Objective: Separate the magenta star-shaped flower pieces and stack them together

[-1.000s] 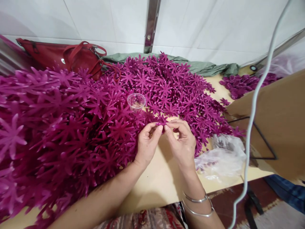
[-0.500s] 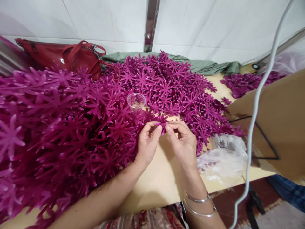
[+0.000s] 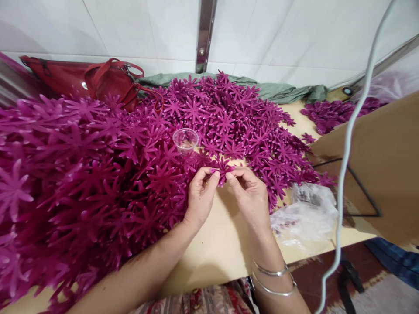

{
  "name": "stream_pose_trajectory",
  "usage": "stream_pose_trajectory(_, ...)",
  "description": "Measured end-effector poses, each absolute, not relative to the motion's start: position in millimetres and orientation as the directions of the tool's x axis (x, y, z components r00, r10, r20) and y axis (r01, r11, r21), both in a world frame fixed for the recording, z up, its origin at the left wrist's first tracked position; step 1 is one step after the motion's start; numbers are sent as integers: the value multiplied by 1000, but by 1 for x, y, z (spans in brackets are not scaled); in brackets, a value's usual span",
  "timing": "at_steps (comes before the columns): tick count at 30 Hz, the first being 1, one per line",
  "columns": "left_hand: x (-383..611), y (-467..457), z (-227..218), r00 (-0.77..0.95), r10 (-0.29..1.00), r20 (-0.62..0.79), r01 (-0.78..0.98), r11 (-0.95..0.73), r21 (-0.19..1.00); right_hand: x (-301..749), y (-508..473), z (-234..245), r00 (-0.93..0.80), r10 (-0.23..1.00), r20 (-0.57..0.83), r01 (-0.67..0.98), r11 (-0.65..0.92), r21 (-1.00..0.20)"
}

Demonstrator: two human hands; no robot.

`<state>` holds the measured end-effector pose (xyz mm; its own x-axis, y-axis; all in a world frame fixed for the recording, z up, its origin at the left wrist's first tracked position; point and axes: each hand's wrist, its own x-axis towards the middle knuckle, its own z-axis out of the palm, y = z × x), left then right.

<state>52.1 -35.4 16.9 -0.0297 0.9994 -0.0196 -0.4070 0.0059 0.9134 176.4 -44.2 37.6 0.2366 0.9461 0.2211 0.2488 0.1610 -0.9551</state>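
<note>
Between my two hands is a small purple artificial flower (image 3: 222, 171) with narrow petals spread out. My left hand (image 3: 203, 192) pinches its left side between thumb and forefinger. On its right side, my right hand (image 3: 249, 192) pinches it the same way, the thumb tip close to the flower's middle. Both hands hover just above the pale table (image 3: 216, 240). Just beyond them rises a large heap of like purple flowers (image 3: 225, 122). A clear plastic cup (image 3: 185, 140) stands among the flowers, with small bits inside that I cannot make out.
A crumpled clear plastic bag (image 3: 304, 218) lies right of my right hand. Farther right stand a brown cardboard box (image 3: 386, 161) and a hanging pale cable (image 3: 348, 152). A red handbag (image 3: 65, 78) rests at the back left, against the tiled wall (image 3: 147, 30).
The flower between my fingers now shows more of its petals, spread wider. My hands stay nearly in place, still pinching it. The whole view has shifted slightly.
</note>
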Motion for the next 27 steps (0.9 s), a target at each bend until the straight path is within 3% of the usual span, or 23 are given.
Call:
stream_pose_trajectory(4, 53, -32, 10, -52, 998, -41, -434, 14, 901, 176, -42, 33, 253, 962, 97, -11, 103, -995)
stream_pose_trajectory(8, 54, -29, 7, -70, 994, -82, -545, 31, 838, 176, -39, 30, 313, 949, -45, -295, 53, -954)
stream_pose_trajectory(14, 57, -28, 5, -90, 994, -64, -593, -1, 805, 187, -32, 21, 309, 942, -134, -495, 39, -868)
stream_pose_trajectory(20, 58, -27, 0, -113, 992, -56, -508, -9, 861, 183, -27, 26, 323, 935, -146, -542, 57, -838)
stream_pose_trajectory(27, 60, -32, 6, -165, 986, -3, -398, -63, 915, 173, -36, 27, 544, 838, 49, -252, 219, -943)
